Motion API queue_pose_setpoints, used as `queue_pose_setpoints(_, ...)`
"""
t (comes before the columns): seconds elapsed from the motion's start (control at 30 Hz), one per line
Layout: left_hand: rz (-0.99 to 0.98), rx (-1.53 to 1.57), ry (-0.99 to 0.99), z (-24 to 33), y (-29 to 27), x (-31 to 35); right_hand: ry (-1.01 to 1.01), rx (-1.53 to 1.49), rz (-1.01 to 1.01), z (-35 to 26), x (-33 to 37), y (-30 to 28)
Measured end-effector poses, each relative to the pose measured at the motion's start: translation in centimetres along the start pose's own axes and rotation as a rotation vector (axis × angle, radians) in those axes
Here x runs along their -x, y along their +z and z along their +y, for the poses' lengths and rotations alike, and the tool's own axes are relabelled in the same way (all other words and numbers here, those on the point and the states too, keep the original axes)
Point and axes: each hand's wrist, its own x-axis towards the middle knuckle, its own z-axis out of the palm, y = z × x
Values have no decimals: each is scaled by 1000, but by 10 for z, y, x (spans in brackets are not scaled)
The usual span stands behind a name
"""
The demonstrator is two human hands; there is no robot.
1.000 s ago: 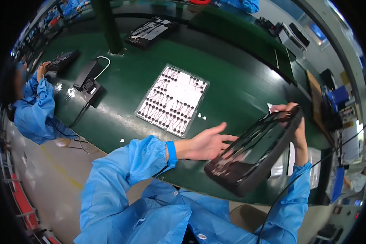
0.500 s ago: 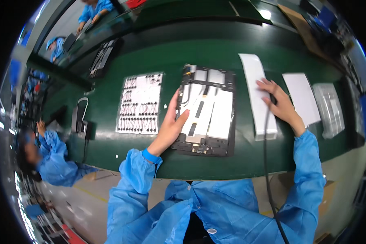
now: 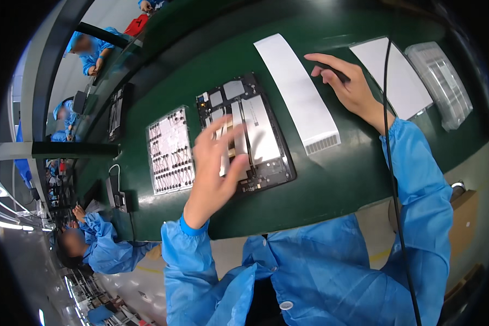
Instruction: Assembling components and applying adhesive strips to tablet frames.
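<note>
Left hand [image 3: 214, 174] spread flat on the opened tablet [image 3: 247, 133] mid-frame; right hand [image 3: 348, 87] pinches a dark tool [image 3: 331, 69] (upper right).

A second ago the opened tablet [image 3: 245, 133] is held up off the green bench [image 3: 337, 179], tilted on edge between both hands; now it lies flat on the bench with its inner boards and silver panels facing up; the left hand [image 3: 214, 174] no longer grips its edge but hovers spread above its near left part, fingers loosely apart, blurred; half a second ago that hand lies against the tablet's left side; the right hand [image 3: 345, 81] has let go of the tablet and now rests well off to its right, closed around a dark pen-like tool [image 3: 331, 69] by the white paper strip [image 3: 299, 92].
</note>
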Motion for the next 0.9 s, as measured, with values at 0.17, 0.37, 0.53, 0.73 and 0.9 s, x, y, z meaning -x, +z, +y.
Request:
queue_pose_setpoints(0.17,-406,-177,385,27,44,-35,478,-351,15,0,14,9)
queue_pose_setpoints(0.37,-404,-222,476,23,68,-47,606,-280,-225,-19,46,-33)
queue_pose_setpoints(0.53,-421,-202,442,23,68,-46,664,-449,-321,-28,48,-39)
queue_pose_setpoints(0.73,-423,-205,446,22,70,-48,692,-412,-397,-22,46,-43)
queue_pose_setpoints(0.9,-424,-209,441,24,70,-46,689,-394,-405,-21,48,-42)
